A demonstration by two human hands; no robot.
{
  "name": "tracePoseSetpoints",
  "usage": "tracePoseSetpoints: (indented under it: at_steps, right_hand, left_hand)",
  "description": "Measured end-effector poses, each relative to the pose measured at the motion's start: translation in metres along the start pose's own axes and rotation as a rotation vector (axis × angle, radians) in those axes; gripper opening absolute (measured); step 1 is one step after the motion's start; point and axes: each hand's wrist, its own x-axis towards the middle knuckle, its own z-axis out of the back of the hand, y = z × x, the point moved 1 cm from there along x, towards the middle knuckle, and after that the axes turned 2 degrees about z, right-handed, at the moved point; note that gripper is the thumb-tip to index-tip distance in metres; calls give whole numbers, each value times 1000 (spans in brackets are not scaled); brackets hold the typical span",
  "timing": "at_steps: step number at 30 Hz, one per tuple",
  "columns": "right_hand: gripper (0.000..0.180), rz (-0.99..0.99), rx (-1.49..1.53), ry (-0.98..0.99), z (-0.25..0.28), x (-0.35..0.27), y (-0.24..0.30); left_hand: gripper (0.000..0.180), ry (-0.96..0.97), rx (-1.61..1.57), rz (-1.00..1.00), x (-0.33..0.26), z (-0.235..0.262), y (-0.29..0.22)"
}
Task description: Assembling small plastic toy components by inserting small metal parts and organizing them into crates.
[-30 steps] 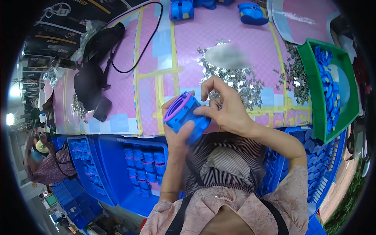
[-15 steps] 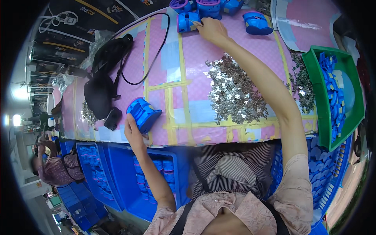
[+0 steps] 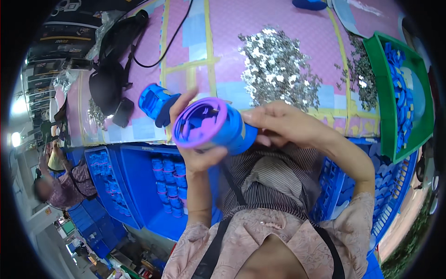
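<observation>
I hold a blue plastic cylinder with a purple rim (image 3: 211, 125) close to my chest, its open end turned toward the camera. My left hand (image 3: 193, 156) cups it from below and behind. My right hand (image 3: 283, 123) grips its far end from the right. Another blue cylindrical part (image 3: 155, 103) lies on the pink table (image 3: 260, 18) just left of my left hand. A heap of small silver metal pieces (image 3: 278, 69) lies on the table beyond my right hand.
A green tray (image 3: 385, 93) with blue parts stands at the right. Blue crates (image 3: 139, 186) with stacked blue parts sit below the table edge. A black bag and cable (image 3: 111, 79) lie at the table's left. Another person (image 3: 55, 186) works at far left.
My right hand has come back from the far side of the table with a blue and purple cylinder. My left hand left the other blue part on the table and now supports the new one.
</observation>
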Motion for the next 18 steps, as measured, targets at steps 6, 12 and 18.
tracePoseSetpoints:
  at_steps: [6, 12, 18]
  right_hand:
    - [50, 729, -984, -712, -11, -32, -19]
    - [55, 848, -1362, -1003, -13, -41, -39]
    - [45, 936, -1601, -1125, -19, -50, -47]
  left_hand:
    - [76, 49, -60, 543, -21, -28, 5]
    - [66, 110, 81, 626, -33, -50, -3]
    - [44, 181, 231, 633, -39, -51, 4]
